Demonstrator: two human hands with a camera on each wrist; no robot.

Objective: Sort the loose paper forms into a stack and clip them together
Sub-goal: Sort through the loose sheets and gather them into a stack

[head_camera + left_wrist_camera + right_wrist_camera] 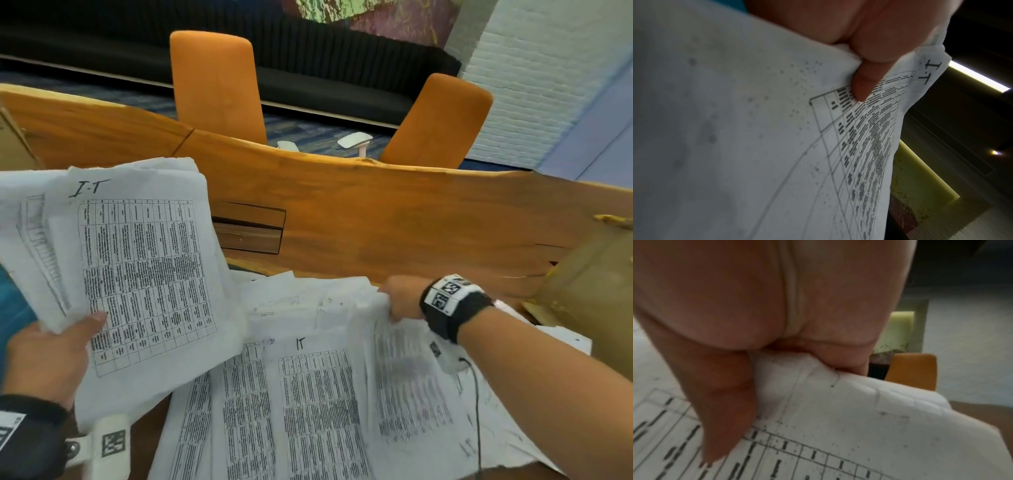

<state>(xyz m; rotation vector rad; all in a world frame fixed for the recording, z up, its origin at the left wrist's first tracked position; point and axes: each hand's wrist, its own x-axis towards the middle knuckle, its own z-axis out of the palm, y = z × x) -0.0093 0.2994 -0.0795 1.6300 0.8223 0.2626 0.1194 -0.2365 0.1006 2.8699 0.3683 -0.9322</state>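
Observation:
My left hand (58, 349) holds up a bunch of printed forms (137, 267) at the left, thumb pressed on the top sheet marked "I-T". In the left wrist view the thumb (865, 81) lies on that same sheet (777, 146). Several loose forms (308, 404) lie spread on the table in front of me. My right hand (400, 301) pinches the top edge of one form (404, 377) and lifts it off the spread. The right wrist view shows the thumb (723, 402) and curled fingers gripping that sheet (838, 418). No clip is in view.
The wooden table (394, 222) has a rectangular cut-out (248, 228) near its middle. Two orange chairs (215, 82) stand beyond the far edge. Cardboard boxes sit at the right (589, 284) and at the far left (13, 144).

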